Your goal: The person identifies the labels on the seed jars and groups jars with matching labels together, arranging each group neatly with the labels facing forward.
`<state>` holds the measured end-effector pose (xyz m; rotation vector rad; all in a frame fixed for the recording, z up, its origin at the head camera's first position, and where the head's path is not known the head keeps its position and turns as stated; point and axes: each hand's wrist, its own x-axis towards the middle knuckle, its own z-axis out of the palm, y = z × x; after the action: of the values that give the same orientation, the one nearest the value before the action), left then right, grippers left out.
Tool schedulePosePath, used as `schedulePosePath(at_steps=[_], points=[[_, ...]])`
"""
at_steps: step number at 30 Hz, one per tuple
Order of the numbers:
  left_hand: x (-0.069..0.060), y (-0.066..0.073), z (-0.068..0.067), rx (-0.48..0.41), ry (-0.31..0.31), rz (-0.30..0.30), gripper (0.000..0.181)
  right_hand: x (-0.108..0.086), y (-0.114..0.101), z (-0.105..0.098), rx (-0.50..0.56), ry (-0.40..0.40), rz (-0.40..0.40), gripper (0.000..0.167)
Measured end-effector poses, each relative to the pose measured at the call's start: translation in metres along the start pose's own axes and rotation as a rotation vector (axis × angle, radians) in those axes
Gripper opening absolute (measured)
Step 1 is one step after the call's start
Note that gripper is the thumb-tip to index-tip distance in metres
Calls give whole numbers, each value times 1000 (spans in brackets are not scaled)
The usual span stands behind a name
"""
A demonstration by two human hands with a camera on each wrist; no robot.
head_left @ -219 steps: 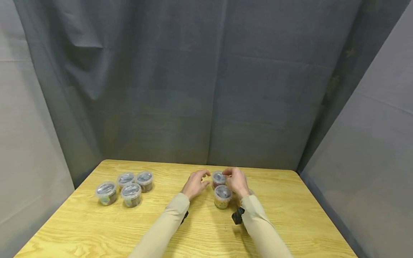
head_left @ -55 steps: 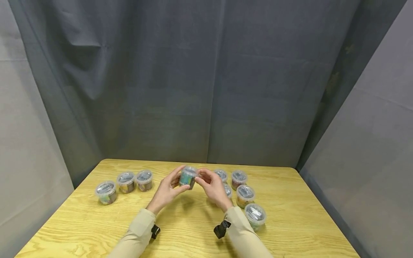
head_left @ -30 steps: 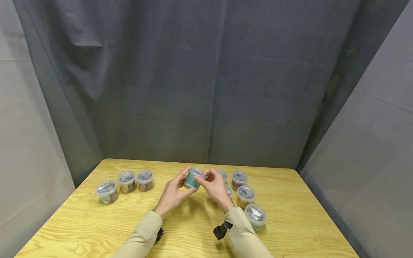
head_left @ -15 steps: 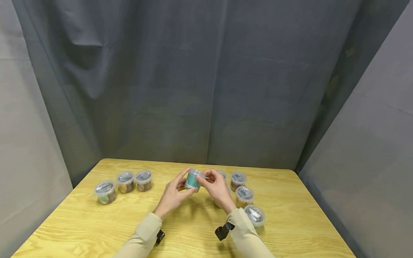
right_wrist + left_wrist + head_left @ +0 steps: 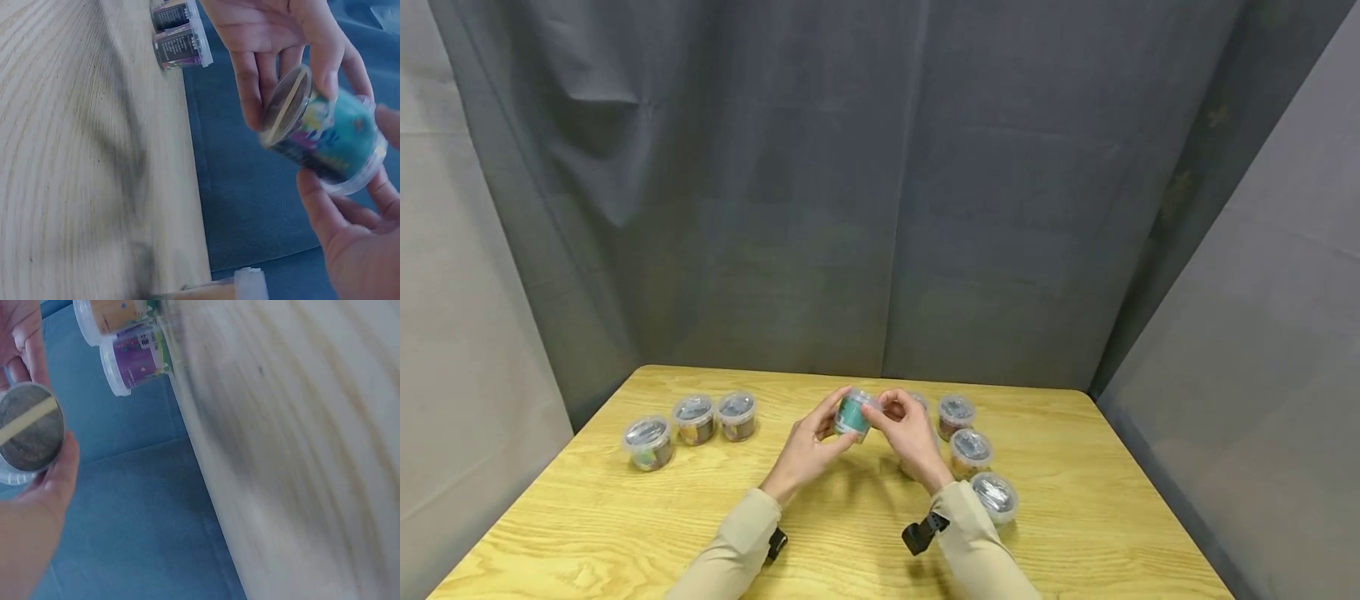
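Held tub: a small teal-labelled tub, raised above the far middle of the table, lid up and slightly tilted.
Left hand: the left hand grips the tub from the left, thumb low and fingers around the far side.
Right hand: the right hand pinches the tub's right side near the lid, fingers curled.
Left tubs: three lidded tubs stand near the far left corner: a leftmost tub, a middle tub and a third tub.
Right tubs: a far tub, an orange-labelled tub and a near tub stand in a rough line; others are partly hidden behind the right hand.
Progress: lifting seems done; the tub appears to be mid-handling, not yet set down. Its lid looks on.
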<state>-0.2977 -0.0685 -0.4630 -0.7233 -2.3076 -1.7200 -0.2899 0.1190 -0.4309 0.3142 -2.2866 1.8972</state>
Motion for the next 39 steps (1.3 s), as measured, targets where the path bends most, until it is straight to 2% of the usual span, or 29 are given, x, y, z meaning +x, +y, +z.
schedulePosePath(at_steps=[4,8,15,19,24,30,32,36,38,39], points=[[1,-1,3,72,33,66,68,-1,-1,0,-79,44,-7,33],[0,-2,6,114,21,85,68,-3,-2,-2,-116,84,2,33],[1,-2,7,39,2,70,68,-1,-2,-7,-28,42,-21,27],[2,-3,9,52,23,100,71,-2,-1,-7,-29,29,-14,29],[2,-3,12,118,31,138,70,-2,-2,-7,-50,31,-13,30],[0,-1,14,56,-9,136,76,-5,-1,-15,-32,22,-24,27],[0,-2,16,43,-17,148,77,-7,-1,-17,-47,23,-18,28],[1,0,21,85,-17,193,76,-10,-3,-22,-103,48,-11,30],[1,1,23,92,-29,189,74,-11,-4,-27,-146,44,-10,29],[0,7,23,76,-42,171,70,-12,-4,-30,-158,30,-11,28]])
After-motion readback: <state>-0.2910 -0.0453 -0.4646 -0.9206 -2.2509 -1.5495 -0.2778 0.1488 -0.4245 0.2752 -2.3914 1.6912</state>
